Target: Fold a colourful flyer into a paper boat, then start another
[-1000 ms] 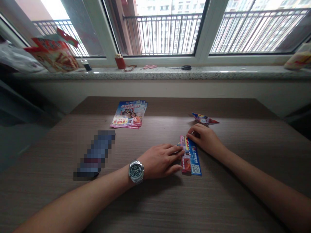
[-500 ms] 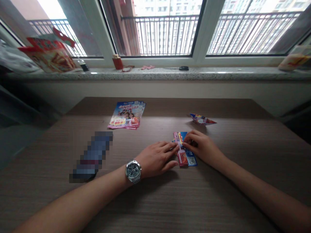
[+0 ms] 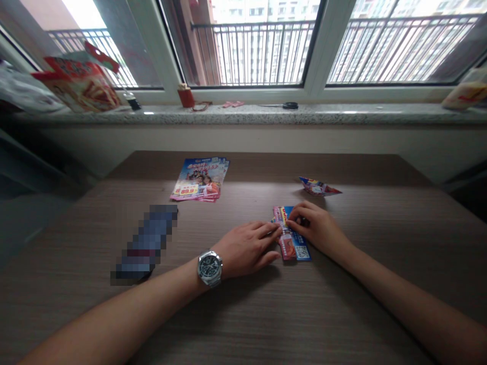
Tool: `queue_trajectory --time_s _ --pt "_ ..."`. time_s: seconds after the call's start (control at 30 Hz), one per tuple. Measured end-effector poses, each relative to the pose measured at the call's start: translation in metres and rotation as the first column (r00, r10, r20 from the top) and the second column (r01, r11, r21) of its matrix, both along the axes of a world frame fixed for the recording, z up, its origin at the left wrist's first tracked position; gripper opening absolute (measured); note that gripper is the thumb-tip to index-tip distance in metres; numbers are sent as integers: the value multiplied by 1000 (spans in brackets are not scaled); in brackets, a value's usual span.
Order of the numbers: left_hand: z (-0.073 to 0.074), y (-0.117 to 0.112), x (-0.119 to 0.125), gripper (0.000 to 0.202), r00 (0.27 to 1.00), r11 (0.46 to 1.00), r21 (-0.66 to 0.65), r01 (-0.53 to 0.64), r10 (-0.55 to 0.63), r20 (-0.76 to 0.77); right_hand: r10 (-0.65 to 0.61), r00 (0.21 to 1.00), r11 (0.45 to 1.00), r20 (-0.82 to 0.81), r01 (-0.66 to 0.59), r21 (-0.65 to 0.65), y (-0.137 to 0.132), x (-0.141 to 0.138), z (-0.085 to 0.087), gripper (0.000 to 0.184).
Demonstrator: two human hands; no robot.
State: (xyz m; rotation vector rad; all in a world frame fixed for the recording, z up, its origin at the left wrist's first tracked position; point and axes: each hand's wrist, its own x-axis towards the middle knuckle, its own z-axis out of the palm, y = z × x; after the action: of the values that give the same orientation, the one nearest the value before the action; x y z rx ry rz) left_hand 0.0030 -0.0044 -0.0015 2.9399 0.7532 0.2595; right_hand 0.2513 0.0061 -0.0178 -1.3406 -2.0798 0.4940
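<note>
A folded paper flyer (image 3: 289, 247), printed in blue, pink and yellow with a QR code, lies on the table between my hands. My left hand (image 3: 249, 248), a metal watch at its wrist, is laid flat with fingers stretched out; its fingertips touch the flyer's left edge. From the right, my right hand (image 3: 314, 223) pinches at the upper middle of the flyer with thumb and index finger together. Part of the flyer is hidden under these fingers. Just beyond my right hand sits a small folded paper piece (image 3: 318, 187) with pointed ends, in similar print.
A stack of flyers (image 3: 201, 177) lies at the back left of the wooden table (image 3: 236, 314). Nearer me is a pixelated dark-blue object (image 3: 148, 243). On the windowsill (image 3: 243, 115) are scissors (image 3: 289, 105), a red container (image 3: 185, 96) and a red food bag (image 3: 81, 86).
The whole view has shifted slightly. Both hands keep nearly the same pose on the folded flyer, and nothing has been picked up or let go.
</note>
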Motion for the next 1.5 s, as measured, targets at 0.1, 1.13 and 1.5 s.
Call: queue_trajectory --time_s 0.1,1.13,1.5 --pt "-1 0 0 56 1000 1000 -7 -7 7 -4 9 1000 1000 -9 -9 -5 0 1 -2 8" --pt "0 -2 0 56 1000 1000 -19 -12 12 -17 168 984 986 55 -169 0 -59 9 3 7" --pt "1 -1 1 54 1000 1000 -7 -14 14 -11 172 984 985 56 -172 -5 -60 10 7 6"
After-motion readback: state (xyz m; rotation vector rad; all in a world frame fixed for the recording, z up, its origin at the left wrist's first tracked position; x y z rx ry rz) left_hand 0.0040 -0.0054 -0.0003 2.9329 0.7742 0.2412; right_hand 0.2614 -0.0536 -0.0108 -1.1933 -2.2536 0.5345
